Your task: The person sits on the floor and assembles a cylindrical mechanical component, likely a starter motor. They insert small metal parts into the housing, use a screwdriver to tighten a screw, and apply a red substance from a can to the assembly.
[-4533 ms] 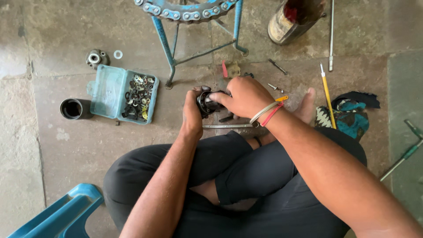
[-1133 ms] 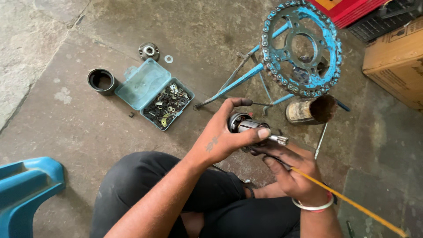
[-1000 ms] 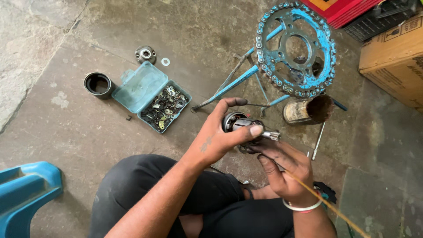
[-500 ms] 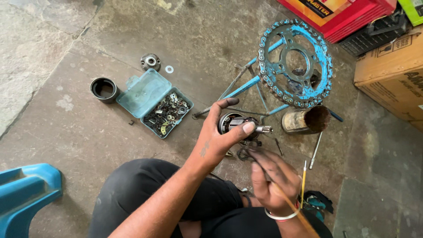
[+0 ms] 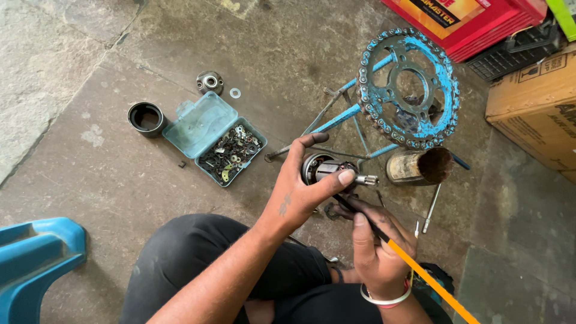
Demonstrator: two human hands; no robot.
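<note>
Fingers of the left hand (image 5: 300,195) clamp the metal hub (image 5: 329,169) above the concrete floor (image 5: 108,174); the right hand (image 5: 375,249) grips an orange-handled screwdriver (image 5: 420,273). Keep the hub steady and the tip square.

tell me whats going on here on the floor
A person sits on the concrete floor. Their left hand grips a small cylindrical metal part with a shaft, and their right hand holds an orange-handled tool with its tip up at that part. An open teal box of small metal bits, a black ring, a blue sprocket with chain and a rusty can lie around.
</note>
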